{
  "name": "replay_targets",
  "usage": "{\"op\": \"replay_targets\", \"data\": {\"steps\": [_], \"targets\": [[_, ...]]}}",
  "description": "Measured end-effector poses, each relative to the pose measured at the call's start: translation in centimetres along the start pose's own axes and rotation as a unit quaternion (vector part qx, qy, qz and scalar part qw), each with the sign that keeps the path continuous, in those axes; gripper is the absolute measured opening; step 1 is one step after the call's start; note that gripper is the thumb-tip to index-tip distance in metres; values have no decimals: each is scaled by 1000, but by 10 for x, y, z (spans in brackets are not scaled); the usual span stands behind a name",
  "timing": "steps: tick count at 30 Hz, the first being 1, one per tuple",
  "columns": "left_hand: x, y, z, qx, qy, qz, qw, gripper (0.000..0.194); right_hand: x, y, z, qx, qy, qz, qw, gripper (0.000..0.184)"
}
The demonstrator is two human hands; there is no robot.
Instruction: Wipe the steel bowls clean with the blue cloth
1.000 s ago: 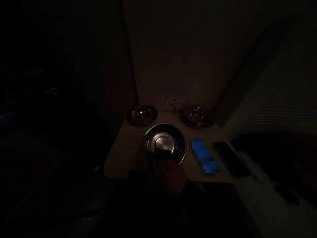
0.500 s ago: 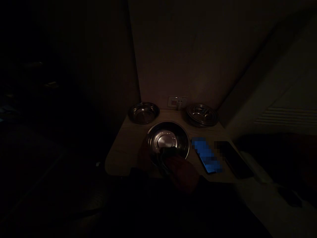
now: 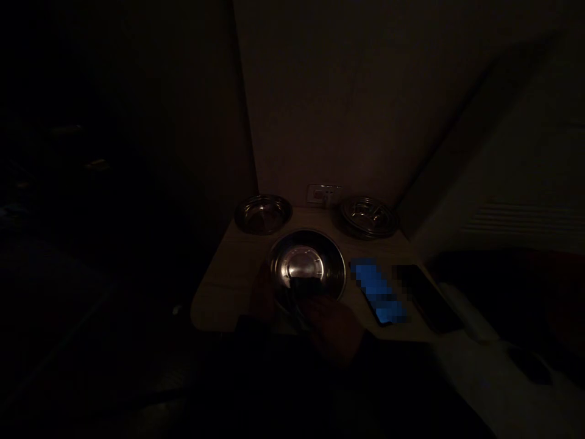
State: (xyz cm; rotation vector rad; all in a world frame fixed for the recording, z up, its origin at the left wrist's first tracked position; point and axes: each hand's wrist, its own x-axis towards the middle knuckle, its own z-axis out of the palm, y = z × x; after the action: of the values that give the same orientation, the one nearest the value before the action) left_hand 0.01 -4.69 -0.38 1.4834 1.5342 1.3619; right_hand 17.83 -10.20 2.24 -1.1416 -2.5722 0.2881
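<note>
A shiny steel bowl rests on the small wooden table in front of me. My left hand is at the bowl's left rim, closed on it as far as the dark lets me see. At the near side of the bowl, my right hand presses a dark cloth against the inside. Its fingers are bent over the cloth, and their tips are hard to make out.
A steel dish stands at the table's back left, several stacked steel plates at the back right. Right of the bowl lie a lit phone and a dark phone-like slab. A wall socket holds a plug.
My right hand and the cloth have shifted slightly within the near side of the bowl. The whole view has tilted a little, and the scene looks darker.
</note>
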Motion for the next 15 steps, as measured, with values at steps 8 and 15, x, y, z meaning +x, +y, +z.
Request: {"op": "replay_targets", "data": {"steps": [8, 15], "targets": [[-2, 0, 3, -1, 27, -25, 999, 41, 5, -4, 2, 16, 3, 10, 1000, 47], [0, -14, 3, 31, 30, -29, 999, 49, 37, -31, 18, 69, 63, 69, 993, 42]]}}
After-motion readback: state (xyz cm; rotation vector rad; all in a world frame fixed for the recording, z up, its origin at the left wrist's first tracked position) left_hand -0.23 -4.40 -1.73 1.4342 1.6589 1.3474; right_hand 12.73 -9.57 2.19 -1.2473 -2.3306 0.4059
